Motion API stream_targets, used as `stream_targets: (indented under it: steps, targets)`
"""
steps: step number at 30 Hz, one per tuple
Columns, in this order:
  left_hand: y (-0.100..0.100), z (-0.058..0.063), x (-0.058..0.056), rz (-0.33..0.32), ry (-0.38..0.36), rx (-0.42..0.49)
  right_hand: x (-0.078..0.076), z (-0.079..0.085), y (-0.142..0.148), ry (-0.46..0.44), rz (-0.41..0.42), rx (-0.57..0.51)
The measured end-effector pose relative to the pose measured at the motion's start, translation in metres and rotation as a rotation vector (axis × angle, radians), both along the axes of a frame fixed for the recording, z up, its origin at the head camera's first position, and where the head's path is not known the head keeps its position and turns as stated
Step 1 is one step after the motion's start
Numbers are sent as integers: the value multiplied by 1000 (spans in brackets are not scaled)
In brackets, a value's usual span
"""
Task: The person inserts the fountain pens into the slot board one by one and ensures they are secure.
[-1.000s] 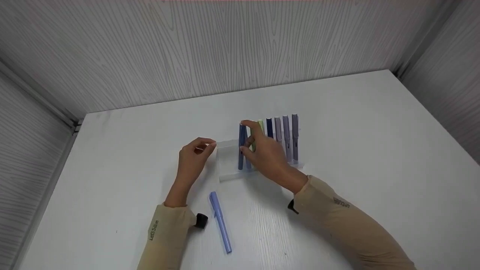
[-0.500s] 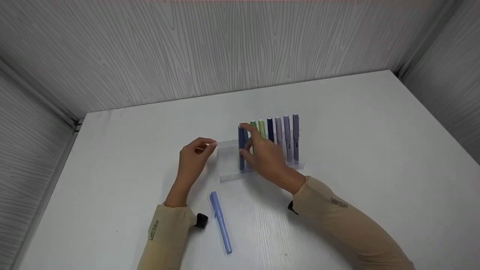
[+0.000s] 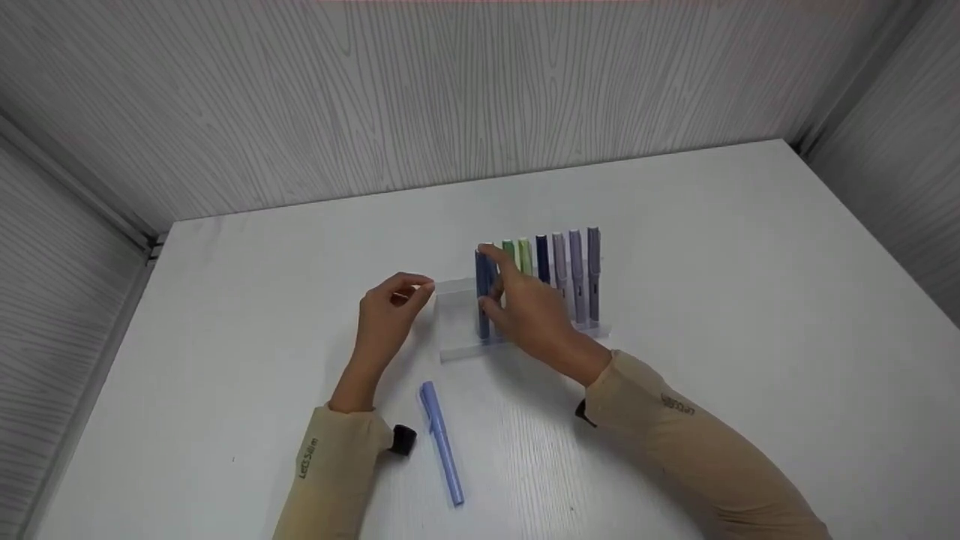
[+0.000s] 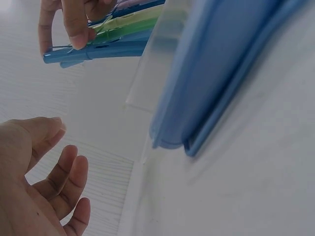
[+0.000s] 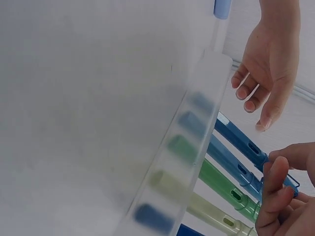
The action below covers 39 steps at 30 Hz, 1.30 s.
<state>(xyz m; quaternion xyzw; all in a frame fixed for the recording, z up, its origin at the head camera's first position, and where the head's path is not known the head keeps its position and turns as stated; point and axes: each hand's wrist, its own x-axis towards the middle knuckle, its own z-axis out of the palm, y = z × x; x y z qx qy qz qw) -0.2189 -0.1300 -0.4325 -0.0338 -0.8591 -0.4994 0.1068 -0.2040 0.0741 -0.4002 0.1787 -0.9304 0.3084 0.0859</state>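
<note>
My right hand [image 3: 532, 315] pinches a dark blue pen [image 3: 481, 285] between thumb and index finger; the fingertip rests at its capped top. This pen stands nearly upright at the left end of a row on a clear pen stand [image 3: 459, 352]. Just right of it is another blue pen [image 5: 231, 160], partly hidden by the hand. At the stand's back left corner, my left hand [image 3: 386, 315] pinches the edge with thumb and index fingertip, its other fingers loosely curled. A light blue pen [image 3: 442, 442] lies on the table in front, right of the left wrist.
Further right on the stand are a green pen [image 5: 221, 179], a yellow-green pen [image 5: 211, 209], a navy pen [image 3: 542, 255] and several purple pens [image 3: 577, 262]. The white table [image 3: 247, 337] meets a wood-grain panel [image 3: 450, 90] at the back.
The dark blue pen's top has tipped slightly left and down with my right hand. The green pen's cap now shows past the fingers. My left hand stays at the stand's corner.
</note>
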Motion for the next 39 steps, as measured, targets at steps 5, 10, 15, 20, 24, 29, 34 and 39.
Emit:
stream_targets:
  steps: [5, 10, 15, 20, 24, 29, 34, 39]
  targets:
    - [0, 0, 0, 2, -12, -5, -1, 5, 0, -45, -11, 54]
    - [0, 1, -1, 0, -27, 1, -4, 8, 2, -69, -25, 106]
    - [2, 2, -2, 7, -23, 0, -8, 9, 4, -35, -3, 136]
    - [4, 0, -3, 4, -22, 14, -7, 12, 10, -74, 8, 128]
    - [3, 2, -2, 0, -29, 12, -5, 15, 16, -86, 10, 107]
    - [2, 3, 0, 0, -39, 10, -1, 16, 21, -118, 28, 58]
    - [1, 2, 0, 11, -39, 7, 6, 14, 20, -148, 54, 46]
    - [1, 1, 0, 11, -45, 7, 15, 11, 18, -162, 100, 75]
